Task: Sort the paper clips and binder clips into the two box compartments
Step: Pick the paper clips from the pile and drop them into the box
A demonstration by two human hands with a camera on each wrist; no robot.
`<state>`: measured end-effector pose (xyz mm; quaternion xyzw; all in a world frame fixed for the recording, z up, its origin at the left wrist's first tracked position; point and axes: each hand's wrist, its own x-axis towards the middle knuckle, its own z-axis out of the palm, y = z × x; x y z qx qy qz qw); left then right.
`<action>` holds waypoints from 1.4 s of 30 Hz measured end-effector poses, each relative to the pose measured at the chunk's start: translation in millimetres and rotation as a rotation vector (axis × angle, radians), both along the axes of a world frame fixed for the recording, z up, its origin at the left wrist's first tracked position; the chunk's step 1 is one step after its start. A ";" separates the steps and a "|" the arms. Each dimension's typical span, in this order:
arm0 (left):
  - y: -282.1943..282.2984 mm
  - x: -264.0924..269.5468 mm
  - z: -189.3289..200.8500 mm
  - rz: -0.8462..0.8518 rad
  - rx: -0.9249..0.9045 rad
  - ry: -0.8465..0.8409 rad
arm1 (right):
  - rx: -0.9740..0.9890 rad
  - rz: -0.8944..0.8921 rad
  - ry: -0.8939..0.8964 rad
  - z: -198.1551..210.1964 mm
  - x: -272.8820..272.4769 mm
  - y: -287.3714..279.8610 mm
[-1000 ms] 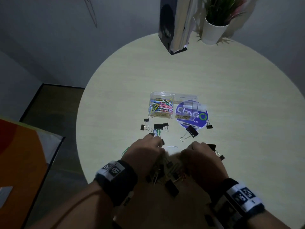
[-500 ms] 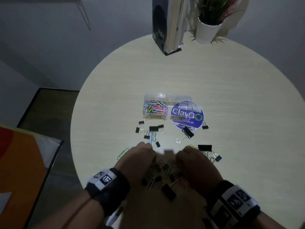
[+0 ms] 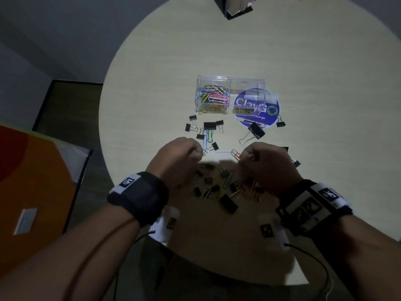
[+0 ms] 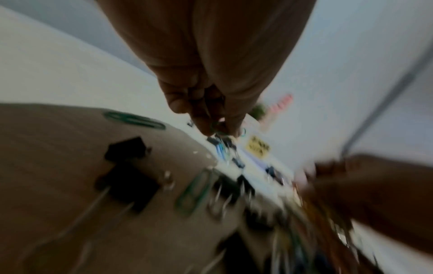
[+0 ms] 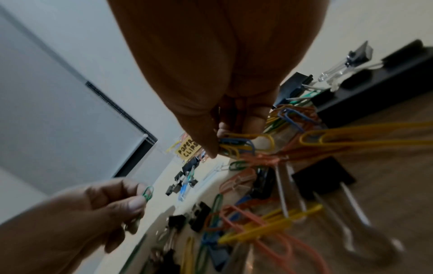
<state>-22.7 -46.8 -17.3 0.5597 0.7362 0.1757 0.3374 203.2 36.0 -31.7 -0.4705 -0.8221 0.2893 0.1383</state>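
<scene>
My right hand [image 5: 218,103] pinches glossy, plastic-coated wire paper clips [image 5: 236,146] in yellow and blue. Matt black binder clips with shiny bare-metal handles [image 3: 256,131] lie on the pale, matt wood-grain round table [image 3: 303,170] by the clear, glossy plastic box [image 3: 230,95].

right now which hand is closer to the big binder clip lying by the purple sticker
Right. The right hand sits just below the big binder clip; the left hand is farther off, down-left.

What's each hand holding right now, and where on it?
The left hand pinches a green paper clip by its lower part, one loop showing. The right hand grips a bunch of coloured paper clips at one end.
</scene>
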 end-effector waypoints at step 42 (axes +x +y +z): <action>5.6 -52.9 -3.2 0.279 -0.148 0.208 | -0.156 -0.183 0.256 71.9 -125.3 120.2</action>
